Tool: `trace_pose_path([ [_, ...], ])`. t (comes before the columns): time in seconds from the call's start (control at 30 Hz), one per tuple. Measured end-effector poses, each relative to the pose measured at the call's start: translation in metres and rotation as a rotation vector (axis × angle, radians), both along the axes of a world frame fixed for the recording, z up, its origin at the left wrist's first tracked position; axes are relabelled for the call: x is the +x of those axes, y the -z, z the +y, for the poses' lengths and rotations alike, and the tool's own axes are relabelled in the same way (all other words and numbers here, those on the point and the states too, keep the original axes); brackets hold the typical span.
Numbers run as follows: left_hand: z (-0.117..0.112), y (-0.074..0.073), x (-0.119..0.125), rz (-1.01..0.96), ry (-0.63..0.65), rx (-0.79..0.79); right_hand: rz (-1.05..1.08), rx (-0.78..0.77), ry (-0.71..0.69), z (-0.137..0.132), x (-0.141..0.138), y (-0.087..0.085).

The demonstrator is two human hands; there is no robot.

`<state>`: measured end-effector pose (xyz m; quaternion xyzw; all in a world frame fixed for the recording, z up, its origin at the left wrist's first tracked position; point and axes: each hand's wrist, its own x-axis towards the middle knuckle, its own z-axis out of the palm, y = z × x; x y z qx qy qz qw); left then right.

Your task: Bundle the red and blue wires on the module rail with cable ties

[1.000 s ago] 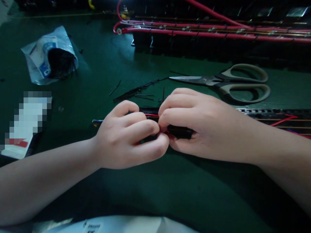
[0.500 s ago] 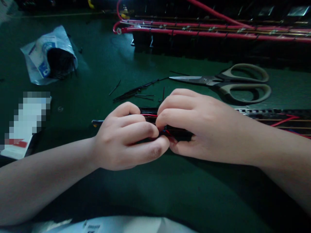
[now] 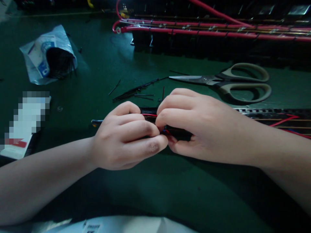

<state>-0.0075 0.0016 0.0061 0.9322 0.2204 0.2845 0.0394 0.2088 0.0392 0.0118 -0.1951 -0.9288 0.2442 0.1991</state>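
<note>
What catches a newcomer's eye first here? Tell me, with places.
The bare left hand and bare right hand come first, close together mid-picture over a long black wired assembly. Steel scissors with black-and-grey handles lie beyond the right hand; thick red cables stripe the top right.

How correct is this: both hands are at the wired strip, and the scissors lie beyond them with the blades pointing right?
Not quite: in the head view, the blades of the scissors point left. The left hand and right hand are at the wired strip, with the scissors beyond.
</note>
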Motion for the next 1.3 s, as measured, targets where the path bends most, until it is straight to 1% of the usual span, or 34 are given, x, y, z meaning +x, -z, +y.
trace_pose_path([
  [0.2, 0.0007, -0.0008, 0.0, -0.005, 0.017, 0.001, -0.006, 0.01, 0.001, -0.0007, -0.0005, -0.0001],
  [0.47, 0.0016, -0.0025, -0.0006, 0.061, 0.022, 0.02, -0.009, 0.034, 0.003, -0.0016, -0.0006, -0.0004],
  [0.63, 0.0015, -0.0016, -0.0006, 0.03, 0.037, 0.014, -0.014, 0.029, -0.001, -0.0014, -0.0004, -0.0002],
  [0.77, 0.0013, -0.0012, -0.0011, 0.05, 0.038, 0.003, -0.019, 0.038, -0.001, -0.0015, -0.0005, 0.0003],
  [1.0, 0.0031, -0.0016, -0.0013, 0.052, 0.087, 0.015, -0.036, 0.06, -0.002, -0.0015, -0.0001, 0.0003],
  [1.3, 0.002, -0.0001, 0.002, 0.014, 0.063, -0.012, -0.025, 0.047, -0.027, -0.0007, 0.0, -0.0003],
])
